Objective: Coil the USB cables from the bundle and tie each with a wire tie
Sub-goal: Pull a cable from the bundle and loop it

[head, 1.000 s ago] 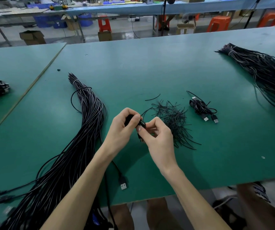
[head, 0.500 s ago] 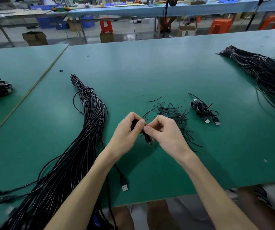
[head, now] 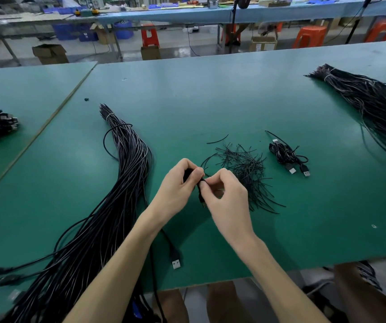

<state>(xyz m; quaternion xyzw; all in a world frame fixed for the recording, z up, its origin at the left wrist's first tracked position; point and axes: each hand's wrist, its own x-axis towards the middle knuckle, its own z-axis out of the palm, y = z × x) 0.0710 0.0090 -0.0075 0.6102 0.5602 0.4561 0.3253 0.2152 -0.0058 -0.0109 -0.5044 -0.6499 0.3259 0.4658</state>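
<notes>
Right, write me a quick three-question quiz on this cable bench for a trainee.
1. True or false: the right hand lies flat and idle on the table.
2. What does the left hand hold? A) a small coil of black cable; B) scissors; C) nothing.
3. Fill in: the coiled cables set aside lie to the ___ of the wire-tie pile.
Key: 1 false, its fingers pinch at the coil; 2 A; 3 right.
</notes>
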